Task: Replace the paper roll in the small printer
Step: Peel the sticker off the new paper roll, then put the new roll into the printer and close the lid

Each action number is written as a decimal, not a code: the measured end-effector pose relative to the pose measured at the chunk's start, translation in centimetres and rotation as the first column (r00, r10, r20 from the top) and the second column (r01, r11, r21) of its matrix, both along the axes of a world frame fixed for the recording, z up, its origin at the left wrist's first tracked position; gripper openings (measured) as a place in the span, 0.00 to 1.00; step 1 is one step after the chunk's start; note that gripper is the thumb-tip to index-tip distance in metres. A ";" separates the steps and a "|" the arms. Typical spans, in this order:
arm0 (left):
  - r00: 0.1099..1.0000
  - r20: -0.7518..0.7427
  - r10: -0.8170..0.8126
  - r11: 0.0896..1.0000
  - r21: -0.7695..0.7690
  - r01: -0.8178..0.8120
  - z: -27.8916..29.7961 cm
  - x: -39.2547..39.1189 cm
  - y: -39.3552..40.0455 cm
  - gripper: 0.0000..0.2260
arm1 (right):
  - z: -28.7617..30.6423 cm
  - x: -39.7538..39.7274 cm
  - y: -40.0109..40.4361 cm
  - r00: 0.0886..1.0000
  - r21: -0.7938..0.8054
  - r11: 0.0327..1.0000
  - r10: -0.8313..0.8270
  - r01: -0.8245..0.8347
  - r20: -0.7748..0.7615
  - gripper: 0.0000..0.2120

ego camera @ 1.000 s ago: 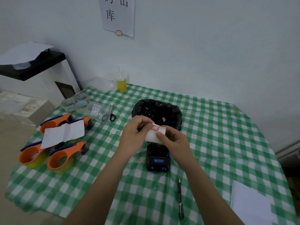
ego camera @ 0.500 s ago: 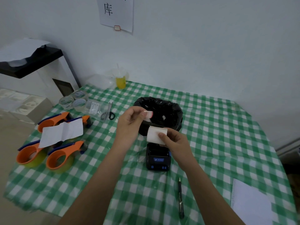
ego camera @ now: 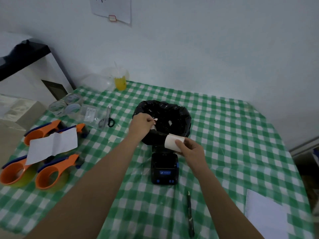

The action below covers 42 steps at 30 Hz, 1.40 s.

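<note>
Two bare hands work above a table covered with a green-and-white checked cloth (ego camera: 224, 128). The right hand (ego camera: 190, 150) holds a small white paper roll (ego camera: 171, 142), thumb and fingers clamped on it, just above the far end of a small black printer with blue buttons (ego camera: 164, 168). The left hand (ego camera: 141, 126) reaches over the near-left rim of a black plastic-lined bin (ego camera: 179, 116); its fingertips are pinched together on a tiny white-and-red scrap (ego camera: 155, 120). The bin stands just beyond the printer. A dark pen (ego camera: 189, 214) lies near of the printer. Three orange tape dispensers (ego camera: 50, 175) sit at the left under a white paper sheet (ego camera: 51, 145). Grey-handled scissors (ego camera: 107, 118) lie left of the bin.
</note>
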State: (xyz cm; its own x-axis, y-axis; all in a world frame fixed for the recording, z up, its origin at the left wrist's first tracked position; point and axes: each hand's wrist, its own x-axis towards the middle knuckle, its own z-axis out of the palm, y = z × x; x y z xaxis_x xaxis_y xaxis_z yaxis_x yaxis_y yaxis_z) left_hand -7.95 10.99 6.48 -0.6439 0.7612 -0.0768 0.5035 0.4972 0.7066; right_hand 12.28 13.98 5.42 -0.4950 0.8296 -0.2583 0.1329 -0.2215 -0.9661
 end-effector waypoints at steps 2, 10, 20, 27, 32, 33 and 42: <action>0.996 -0.069 -0.049 0.993 -0.106 0.042 -0.7 -0.7 1.9 0.07 | -0.8 0.0 0.9 0.999 0.000 0.999 -0.034 0.034 0.018 0.07; 0.945 -0.227 -0.236 0.891 -0.440 0.117 -2.3 -1.7 6.1 0.14 | -2.2 -0.4 3.4 0.995 -0.017 0.996 -0.088 0.089 0.042 0.10; 0.947 -0.211 -0.244 0.910 -0.387 0.148 -4.0 -3.0 5.4 0.07 | -2.3 -1.1 3.3 0.995 -0.068 0.993 -0.097 0.096 -0.012 0.11; 0.955 -0.224 -0.193 0.941 -0.318 0.116 -3.7 -2.9 4.4 0.10 | -1.6 -1.2 2.4 0.996 -0.051 0.995 -0.088 0.087 -0.003 0.07; 0.983 -0.104 -0.152 0.981 -0.134 0.138 -2.0 -1.2 2.8 0.12 | -0.8 -0.9 1.5 0.992 -0.039 0.992 -0.122 0.121 -0.028 0.08; 0.987 -0.038 -0.159 0.984 -0.083 0.155 -1.4 -0.5 2.3 0.11 | -0.6 -0.8 1.3 0.989 -0.047 0.989 -0.142 0.140 -0.049 0.08; 0.901 0.306 -0.306 0.950 0.156 0.270 1.7 7.5 -4.6 0.19 | 0.4 0.0 -0.9 0.968 -0.147 0.972 -0.206 0.185 -0.145 0.13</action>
